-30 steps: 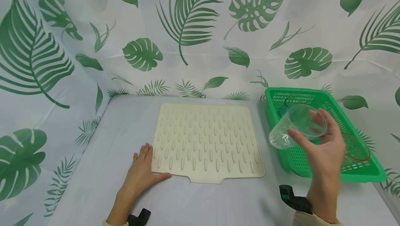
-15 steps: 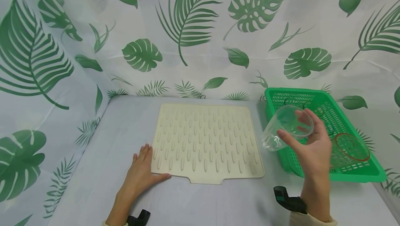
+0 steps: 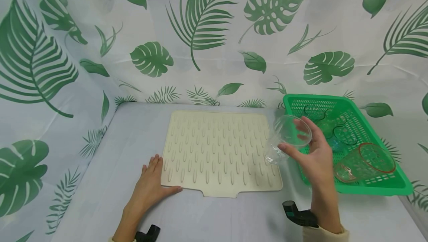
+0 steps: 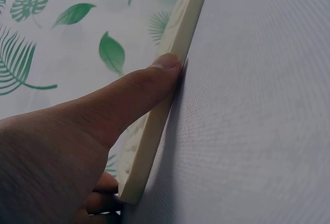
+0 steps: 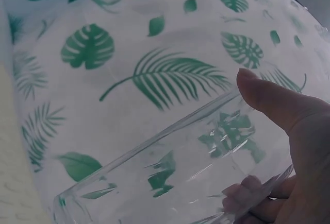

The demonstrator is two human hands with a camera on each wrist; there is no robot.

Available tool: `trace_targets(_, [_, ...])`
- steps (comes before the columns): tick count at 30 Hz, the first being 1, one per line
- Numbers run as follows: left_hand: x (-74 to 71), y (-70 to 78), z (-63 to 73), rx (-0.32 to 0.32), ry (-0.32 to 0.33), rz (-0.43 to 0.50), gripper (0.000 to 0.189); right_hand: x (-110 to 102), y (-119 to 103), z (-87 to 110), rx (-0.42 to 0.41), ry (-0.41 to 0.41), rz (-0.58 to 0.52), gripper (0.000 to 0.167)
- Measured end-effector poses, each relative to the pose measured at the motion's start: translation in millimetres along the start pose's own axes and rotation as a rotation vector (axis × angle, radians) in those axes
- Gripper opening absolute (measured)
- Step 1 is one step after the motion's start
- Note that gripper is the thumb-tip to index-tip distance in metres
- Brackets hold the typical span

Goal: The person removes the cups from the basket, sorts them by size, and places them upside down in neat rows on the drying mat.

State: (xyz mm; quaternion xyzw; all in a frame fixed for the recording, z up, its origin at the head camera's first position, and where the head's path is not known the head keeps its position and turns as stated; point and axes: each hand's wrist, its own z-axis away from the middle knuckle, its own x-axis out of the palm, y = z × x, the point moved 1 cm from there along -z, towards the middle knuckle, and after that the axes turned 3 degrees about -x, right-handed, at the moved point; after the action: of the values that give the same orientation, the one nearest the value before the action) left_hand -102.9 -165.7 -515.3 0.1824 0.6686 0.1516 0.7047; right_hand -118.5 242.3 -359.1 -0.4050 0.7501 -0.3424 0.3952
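Observation:
My right hand (image 3: 315,160) holds a clear drinking glass (image 3: 282,138) between thumb and fingers. The glass is tilted, its mouth toward the upper right and its base over the right edge of a cream ribbed drying mat (image 3: 214,149). In the right wrist view the thumb lies on one side of the glass (image 5: 170,162) and the fingers show behind it. My left hand (image 3: 147,182) rests at the mat's near left corner, fingers extended along the left side. Up close in the left wrist view, the thumb (image 4: 139,90) presses against the mat's edge (image 4: 149,136).
A green plastic basket (image 3: 374,190) stands on the right of the white-covered table (image 3: 133,123). Inside are a red-rimmed glass (image 3: 357,165) lying tilted and several dark-rimmed glasses (image 3: 346,136). Leaf-printed sheeting (image 3: 220,60) rises behind and to the left.
My right hand has carried the clear glass leftward from above the basket to the mat's right edge, uncovering the glasses in the basket. My left hand has stayed in place.

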Motion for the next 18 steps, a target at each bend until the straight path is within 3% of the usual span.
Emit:
trace_targets(11, [-3.2,1.2,-0.1,-0.014,-0.016,0.015,0.126,18,-4,5.9,-0.116,-0.115,-0.133,0.090])
trace_targets(18, [-4.9,1.7,-0.3,-0.024,-0.040,0.016,0.126,27,-7,9.5,-0.081,-0.192,-0.128,0.090])
